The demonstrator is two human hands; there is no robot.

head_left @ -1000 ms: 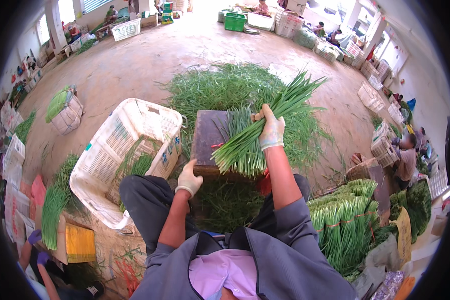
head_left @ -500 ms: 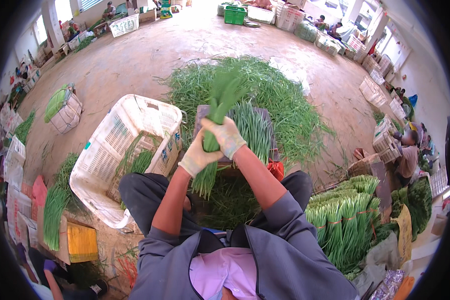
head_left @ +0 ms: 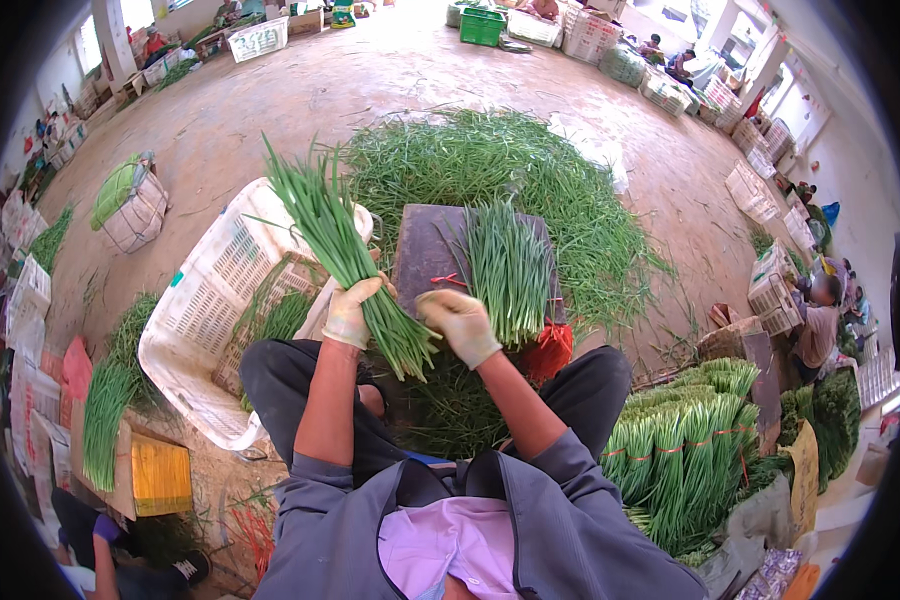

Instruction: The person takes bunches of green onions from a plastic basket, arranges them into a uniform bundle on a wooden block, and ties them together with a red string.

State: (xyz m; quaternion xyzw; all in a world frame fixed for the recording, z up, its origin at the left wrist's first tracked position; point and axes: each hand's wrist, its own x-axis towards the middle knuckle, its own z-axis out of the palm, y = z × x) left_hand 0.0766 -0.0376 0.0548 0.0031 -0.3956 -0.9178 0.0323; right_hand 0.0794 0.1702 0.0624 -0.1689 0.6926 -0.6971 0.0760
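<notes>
My gloved left hand (head_left: pixel 350 312) is closed around a loose bunch of garlic chives (head_left: pixel 335 240), which slants with its leafy tops to the upper left and its cut ends toward my lap. To the right of those ends, my gloved right hand (head_left: pixel 460 322) is apart from the bunch, fingers loosely extended and holding nothing visible. In front of me stands a low dark board (head_left: pixel 425 240). A second pile of chives (head_left: pixel 510 270) lies on its right side, with a red tie (head_left: pixel 450 279) beside it. Red strips (head_left: pixel 550 350) hang at the board's near right corner.
A white plastic crate (head_left: pixel 195 310) with some chives inside stands at my left. Loose leaves (head_left: pixel 490 155) are heaped beyond the board. Tied bundles (head_left: pixel 685 430) stand in rows at my right. Other people sit along the walls, one (head_left: pixel 820 310) at the right.
My right hand has let go of the chives and moved slightly right and down. My left hand has moved left with the bunch, which now leans left instead of standing nearly straight ahead.
</notes>
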